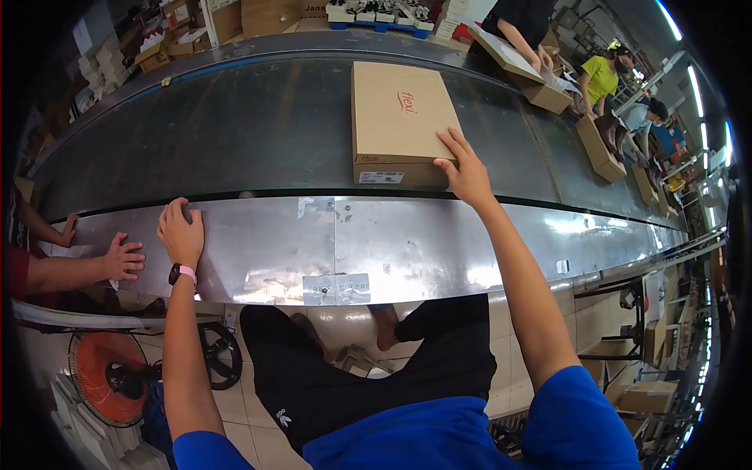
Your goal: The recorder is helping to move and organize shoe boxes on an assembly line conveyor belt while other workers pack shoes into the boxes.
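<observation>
A closed brown cardboard shoebox (401,113) lies on the dark conveyor belt, a white label on its near side. My right hand (468,172) touches the box's near right corner, fingers spread over the lid edge and thumb at the front. It lies against the box without wrapping round it. My left hand (182,233) rests on the shiny metal ledge (415,243) along the belt's near side. Its fingers are bent and somewhat apart, with nothing visible in them. A dark watch (175,273) and a pink band are on my left wrist.
At the left, another person's hand (124,257) reaches over the ledge. Across the belt at the right, a person handles an open box (509,53); other workers and boxes line that side. An orange fan (106,376) stands at the lower left.
</observation>
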The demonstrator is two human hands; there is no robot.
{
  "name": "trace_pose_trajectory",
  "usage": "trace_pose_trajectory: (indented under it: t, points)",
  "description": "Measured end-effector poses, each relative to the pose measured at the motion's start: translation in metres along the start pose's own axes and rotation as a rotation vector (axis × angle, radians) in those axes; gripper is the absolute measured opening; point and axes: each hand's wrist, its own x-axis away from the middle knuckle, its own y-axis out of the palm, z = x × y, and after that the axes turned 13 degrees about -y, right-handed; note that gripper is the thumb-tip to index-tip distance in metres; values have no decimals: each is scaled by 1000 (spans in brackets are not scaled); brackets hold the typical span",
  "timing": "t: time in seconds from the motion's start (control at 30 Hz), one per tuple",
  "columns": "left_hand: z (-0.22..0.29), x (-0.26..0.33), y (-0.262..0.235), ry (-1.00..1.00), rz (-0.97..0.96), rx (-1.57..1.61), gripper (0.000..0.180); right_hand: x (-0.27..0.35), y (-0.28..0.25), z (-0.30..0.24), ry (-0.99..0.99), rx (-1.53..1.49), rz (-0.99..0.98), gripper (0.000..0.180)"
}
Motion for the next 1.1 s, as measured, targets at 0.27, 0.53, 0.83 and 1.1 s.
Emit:
trace_pose_trajectory:
  t: [0.27, 0.53, 0.83, 1.1]
  points:
    - [-26, -2, 0, 62, 104, 37, 36, -12, 13, 15, 80, -254, 46, 68]
    - [1, -2, 5, 68, 179, 118, 33, -4, 50, 42, 684, -973, 426, 64]
    - [17, 2, 8, 71, 133, 135, 31, -199, 225, -255, 2, -561, -244, 57]
    - [7, 14, -4, 26, 175, 151, 34, -193, 9, -457, -970, -1123, -483, 44]
